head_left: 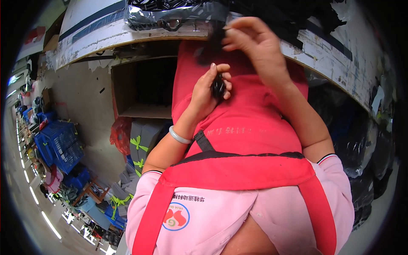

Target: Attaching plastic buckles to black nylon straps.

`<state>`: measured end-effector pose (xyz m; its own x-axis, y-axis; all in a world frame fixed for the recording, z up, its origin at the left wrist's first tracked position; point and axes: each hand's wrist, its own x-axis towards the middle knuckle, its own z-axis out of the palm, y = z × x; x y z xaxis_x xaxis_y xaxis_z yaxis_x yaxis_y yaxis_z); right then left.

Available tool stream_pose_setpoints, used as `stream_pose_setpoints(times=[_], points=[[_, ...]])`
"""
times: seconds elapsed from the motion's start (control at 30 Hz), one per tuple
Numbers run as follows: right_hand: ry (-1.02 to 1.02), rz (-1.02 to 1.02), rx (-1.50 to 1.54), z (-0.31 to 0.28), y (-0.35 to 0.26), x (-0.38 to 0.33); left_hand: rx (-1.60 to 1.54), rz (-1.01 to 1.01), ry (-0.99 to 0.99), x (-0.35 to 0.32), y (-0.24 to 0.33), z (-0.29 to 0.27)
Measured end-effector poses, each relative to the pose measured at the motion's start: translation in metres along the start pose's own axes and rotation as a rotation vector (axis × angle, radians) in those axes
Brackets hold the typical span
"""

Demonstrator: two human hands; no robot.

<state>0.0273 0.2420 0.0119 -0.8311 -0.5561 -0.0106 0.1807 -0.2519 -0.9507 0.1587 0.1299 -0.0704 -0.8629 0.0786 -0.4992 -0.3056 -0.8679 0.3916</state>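
Over the red apron [250, 106] my left hand [206, 90] is closed around a small bundle of shiny black pieces [218, 88]; their kind cannot be made out. A pale bangle circles that wrist. Higher up, by the table's edge, my right hand [255, 40] is bent, thumb and fingers pinched together. From its fingertips a dark, motion-smeared thing [211, 46] hangs toward the left, too blurred to name. On the table [91, 42] just beyond lies a clear plastic bag [174, 19] with many black strip-like pieces in it.
Beneath the table on the left stands an open cardboard box [144, 111], with a red plastic bag [120, 135] beside it. Blue crates [61, 142] stand farther left. Dark plastic-wrapped bundles [352, 140] fill the space under the table at right. More black material [293, 21] covers the tabletop.
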Motion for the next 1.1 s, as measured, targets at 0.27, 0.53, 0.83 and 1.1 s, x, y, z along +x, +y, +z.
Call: stream_pose_setpoints(times=[0.27, 0.53, 0.83, 1.1], points=[[-0.233, 0.142, -0.585, -0.017, 0.024, -0.025, 0.446, 0.388, 0.128, -0.004, 0.001, 0.009], [-0.198, 0.614, -0.314, -0.028, 0.039, -0.034, 0.72, 0.621, 0.064, 0.003, -0.005, 0.014], [-0.225, 0.637, -0.191, -0.041, 0.024, -0.036, 0.192, -0.066, 0.011, 0.002, 0.013, 0.0], [-0.41, 0.634, -0.293, -0.051, 0.001, -0.031, 0.137, -0.319, -0.227, 0.002, 0.012, -0.002]])
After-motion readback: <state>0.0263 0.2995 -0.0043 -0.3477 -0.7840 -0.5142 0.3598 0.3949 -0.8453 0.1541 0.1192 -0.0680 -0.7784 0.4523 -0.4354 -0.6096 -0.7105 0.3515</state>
